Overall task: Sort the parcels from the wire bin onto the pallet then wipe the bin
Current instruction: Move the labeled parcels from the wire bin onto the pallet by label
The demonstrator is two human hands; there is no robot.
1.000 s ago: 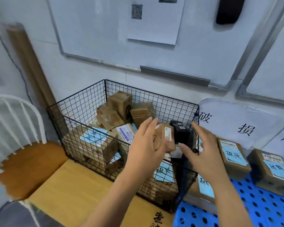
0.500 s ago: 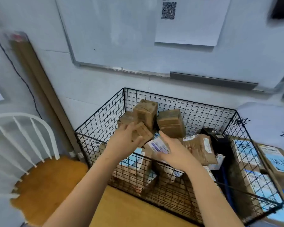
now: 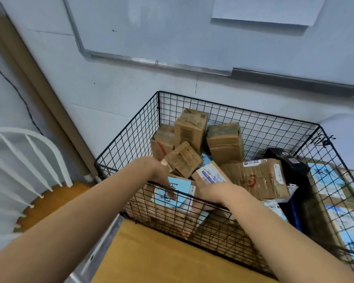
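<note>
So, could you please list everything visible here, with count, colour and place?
wire bin: one, black, on table, centre-right
cardboard parcels: at least six, brown, inside bin
black parcel: one, black, bin's right side
blue-labelled parcel: one, brown, bin's near-left corner
table: one, yellow-brown, under bin
chair: one, white, wooden seat, left
whiteboard: one, white, on wall
left hand: one, fingers touch blue-labelled parcel
right hand: one, grips that parcel's right side
</note>
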